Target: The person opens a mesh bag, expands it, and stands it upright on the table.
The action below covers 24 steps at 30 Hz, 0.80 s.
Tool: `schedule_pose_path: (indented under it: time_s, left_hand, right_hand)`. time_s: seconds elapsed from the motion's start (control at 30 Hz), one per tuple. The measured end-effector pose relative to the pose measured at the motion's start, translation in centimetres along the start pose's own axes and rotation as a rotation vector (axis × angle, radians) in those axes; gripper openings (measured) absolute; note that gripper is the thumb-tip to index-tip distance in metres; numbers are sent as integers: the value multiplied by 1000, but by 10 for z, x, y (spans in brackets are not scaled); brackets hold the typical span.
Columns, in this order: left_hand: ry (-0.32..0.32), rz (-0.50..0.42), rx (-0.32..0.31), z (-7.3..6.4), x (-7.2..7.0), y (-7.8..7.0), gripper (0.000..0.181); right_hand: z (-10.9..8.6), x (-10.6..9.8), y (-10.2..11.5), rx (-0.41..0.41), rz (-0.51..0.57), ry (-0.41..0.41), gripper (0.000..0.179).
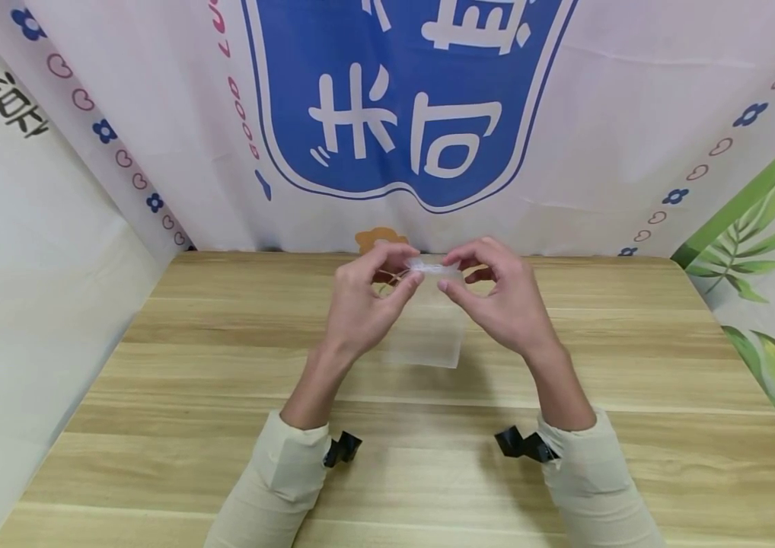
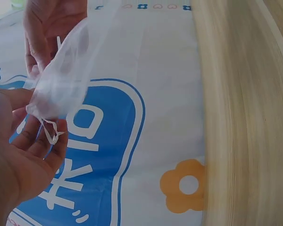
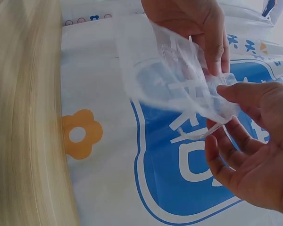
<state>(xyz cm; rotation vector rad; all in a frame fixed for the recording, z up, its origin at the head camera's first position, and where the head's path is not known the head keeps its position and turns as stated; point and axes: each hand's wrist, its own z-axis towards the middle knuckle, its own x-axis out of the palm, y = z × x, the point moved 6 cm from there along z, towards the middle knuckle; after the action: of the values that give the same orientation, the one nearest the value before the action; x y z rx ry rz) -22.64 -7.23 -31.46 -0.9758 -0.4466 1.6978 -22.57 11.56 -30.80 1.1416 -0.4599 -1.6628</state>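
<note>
Aloft near the middle of the far edge of the pale wood-grain table [image 1: 223, 365]: one translucent whitish rectangular drawstring pouch [image 1: 432, 331] of thin sheer material, with loose white cords [image 2: 52, 134]. Narrow pinch by left hand [image 1: 368, 298] and right hand [image 1: 505, 298], thumb against fingers, at opposite ends of the gathered rim; presumably so held to keep the rim spread, body trailing away from that edge. Forearms converging toward the far edge, fingertips facing.
</note>
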Motion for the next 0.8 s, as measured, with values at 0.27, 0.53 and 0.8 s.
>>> schedule_pose_path:
  time_s: [0.27, 0.53, 0.8]
  left_hand:
    - [9, -79, -5, 0, -1, 1, 22]
    - [73, 88, 189, -1, -1, -4, 30]
    - [123, 163, 263, -1, 1, -7, 15]
  right_hand:
    - [1, 1, -1, -4, -23, 4, 18]
    - [-1, 0, 4, -78, -94, -23, 13]
    - [-3, 2, 9, -135, -140, -1, 13]
